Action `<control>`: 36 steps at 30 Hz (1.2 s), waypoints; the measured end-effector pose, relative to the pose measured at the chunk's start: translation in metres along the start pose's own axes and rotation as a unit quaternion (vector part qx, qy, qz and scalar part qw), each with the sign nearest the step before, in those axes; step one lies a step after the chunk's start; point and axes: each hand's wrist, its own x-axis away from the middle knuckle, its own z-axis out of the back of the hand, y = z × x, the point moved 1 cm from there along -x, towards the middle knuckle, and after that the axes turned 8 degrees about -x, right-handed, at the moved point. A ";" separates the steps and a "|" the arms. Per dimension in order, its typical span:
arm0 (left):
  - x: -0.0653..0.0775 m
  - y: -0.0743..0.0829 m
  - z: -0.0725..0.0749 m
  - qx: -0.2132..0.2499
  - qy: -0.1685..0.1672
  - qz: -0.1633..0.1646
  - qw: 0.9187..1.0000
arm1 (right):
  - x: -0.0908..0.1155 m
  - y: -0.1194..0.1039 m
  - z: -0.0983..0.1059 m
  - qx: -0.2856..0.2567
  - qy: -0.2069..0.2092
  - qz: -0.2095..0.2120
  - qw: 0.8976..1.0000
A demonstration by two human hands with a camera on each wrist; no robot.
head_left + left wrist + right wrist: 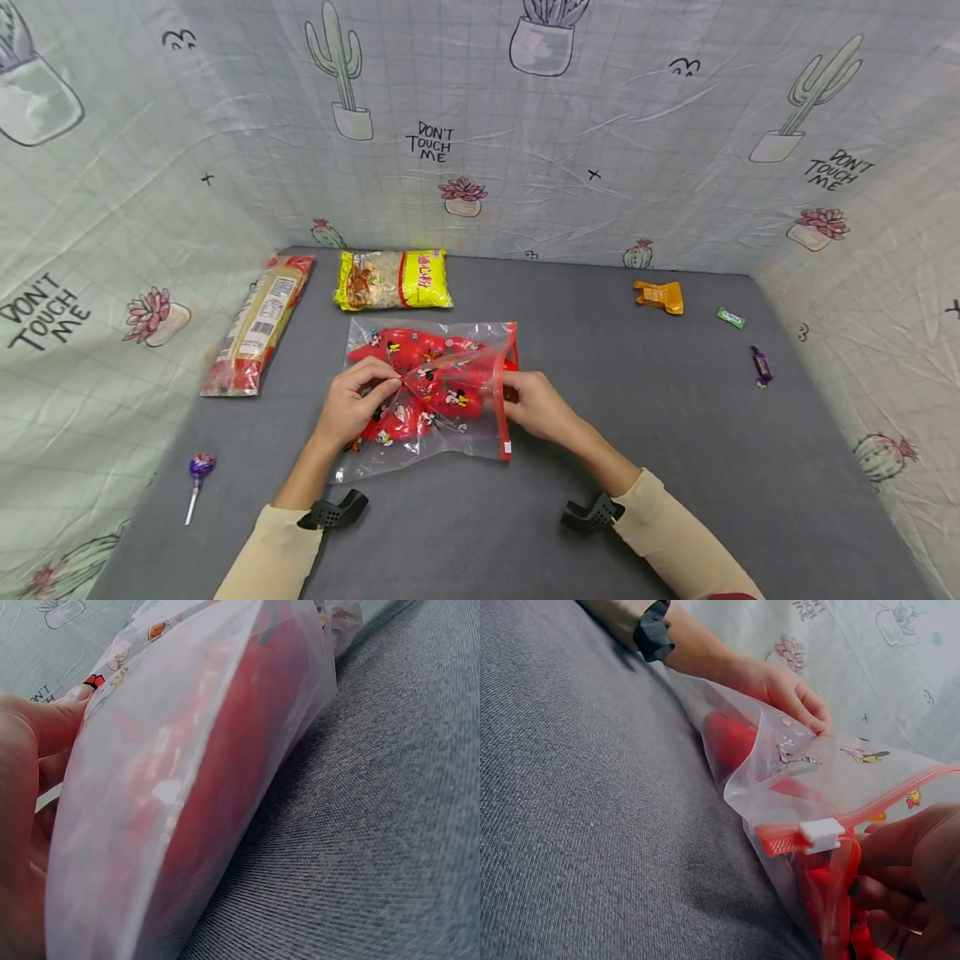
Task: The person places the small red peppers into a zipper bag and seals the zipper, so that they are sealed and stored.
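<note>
A clear zip bag (450, 442) with cartoon prints, a red zip edge and a white slider (821, 835) lies on the grey table. Several smooth red things (405, 421) with tapered ends fill it, blurred through the film. My left hand (360, 396) pinches the bag's upper film between thumb and forefinger, near its middle. At the mouth on the right, my right hand (540, 404) has its fingertips inside, behind the red edge. In the right wrist view its bent fingers lie beside a red thing (866, 941); I cannot tell whether they grip it.
Behind the bag lies a yellow macaroni pack (393, 281), and a long noodle pack (258, 325) is at the left. A lollipop (198, 475) is nearer. At right are an orange packet (660, 297), a green sweet (731, 317) and a purple sweet (761, 365). Printed cloth walls (600, 125) enclose the table.
</note>
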 end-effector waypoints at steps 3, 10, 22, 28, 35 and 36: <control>0.000 0.000 0.000 -0.002 0.000 0.005 1.000 | 0.001 0.002 0.003 0.010 0.003 0.007 1.000; -0.001 0.002 0.002 -0.018 -0.006 0.024 1.000 | 0.007 0.006 0.014 0.003 0.007 0.001 1.000; 0.000 0.001 0.000 -0.028 -0.008 0.034 0.999 | 0.003 0.020 0.043 0.008 0.044 -0.010 0.999; 0.000 0.001 0.000 -0.032 -0.007 0.034 0.999 | -0.002 0.032 0.054 0.013 0.064 -0.005 0.998; 0.000 0.001 -0.001 -0.034 -0.006 0.032 0.999 | -0.017 0.052 0.063 0.002 0.079 0.008 0.997; 0.000 0.001 -0.001 -0.033 -0.006 0.033 0.999 | -0.020 0.055 0.064 -0.001 0.081 0.010 0.997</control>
